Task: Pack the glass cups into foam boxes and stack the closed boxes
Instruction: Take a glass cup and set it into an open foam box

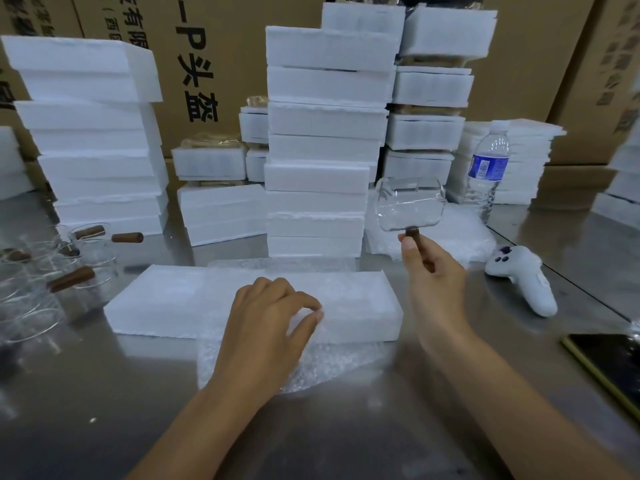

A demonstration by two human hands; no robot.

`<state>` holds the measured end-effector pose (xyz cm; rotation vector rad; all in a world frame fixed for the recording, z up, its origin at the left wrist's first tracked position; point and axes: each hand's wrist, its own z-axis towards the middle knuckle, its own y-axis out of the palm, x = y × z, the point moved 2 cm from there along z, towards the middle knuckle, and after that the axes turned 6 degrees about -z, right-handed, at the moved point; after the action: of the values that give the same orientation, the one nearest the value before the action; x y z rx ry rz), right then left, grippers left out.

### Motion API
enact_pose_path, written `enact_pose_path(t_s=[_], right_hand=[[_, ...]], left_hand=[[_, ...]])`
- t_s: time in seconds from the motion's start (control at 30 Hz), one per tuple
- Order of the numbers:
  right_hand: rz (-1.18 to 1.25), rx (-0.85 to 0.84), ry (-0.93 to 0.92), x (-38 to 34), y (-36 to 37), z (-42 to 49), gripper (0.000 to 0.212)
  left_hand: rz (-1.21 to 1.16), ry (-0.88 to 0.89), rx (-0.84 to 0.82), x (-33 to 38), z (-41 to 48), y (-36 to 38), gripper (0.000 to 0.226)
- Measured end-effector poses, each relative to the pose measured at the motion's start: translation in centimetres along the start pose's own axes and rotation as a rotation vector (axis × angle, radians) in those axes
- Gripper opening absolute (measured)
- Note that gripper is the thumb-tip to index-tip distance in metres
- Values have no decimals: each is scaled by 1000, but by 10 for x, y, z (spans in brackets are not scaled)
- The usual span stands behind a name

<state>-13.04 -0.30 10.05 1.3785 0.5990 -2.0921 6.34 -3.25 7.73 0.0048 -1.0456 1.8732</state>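
A flat white foam box (166, 299) lies on the steel table in front of me, draped with a sheet of bubble wrap (311, 362). My left hand (266, 320) rests on the wrap over the box, pinching it between thumb and fingers. My right hand (433, 278) holds a clear glass cup (408, 206) by its brown wooden handle, raised above the table to the right of the box. Several more glass cups with wooden handles (52, 268) sit at the left. A tall stack of closed foam boxes (322, 143) stands right behind the flat box.
More foam box stacks stand at the left (93, 133) and back right (433, 88), with cardboard cartons behind. A water bottle (486, 168), a white controller (526, 278) and a dark phone (609, 362) lie at the right. More bubble wrap (460, 233) lies beneath the raised cup.
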Motion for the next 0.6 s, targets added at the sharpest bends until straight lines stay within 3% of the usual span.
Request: enact_pose_path(t_s=[0.2, 0.37, 0.6], right_hand=[[-24, -185, -105, -4, 2, -1, 17], [-31, -394, -143, -5, 6, -4, 19], [-86, -503, -170, -6, 1, -3, 24]], left_hand=[[-298, -227, 197, -4, 1, -13, 27], [-544, -375, 323, -5, 1, -22, 17], [-606, -422, 435, -10, 1, -26, 11]])
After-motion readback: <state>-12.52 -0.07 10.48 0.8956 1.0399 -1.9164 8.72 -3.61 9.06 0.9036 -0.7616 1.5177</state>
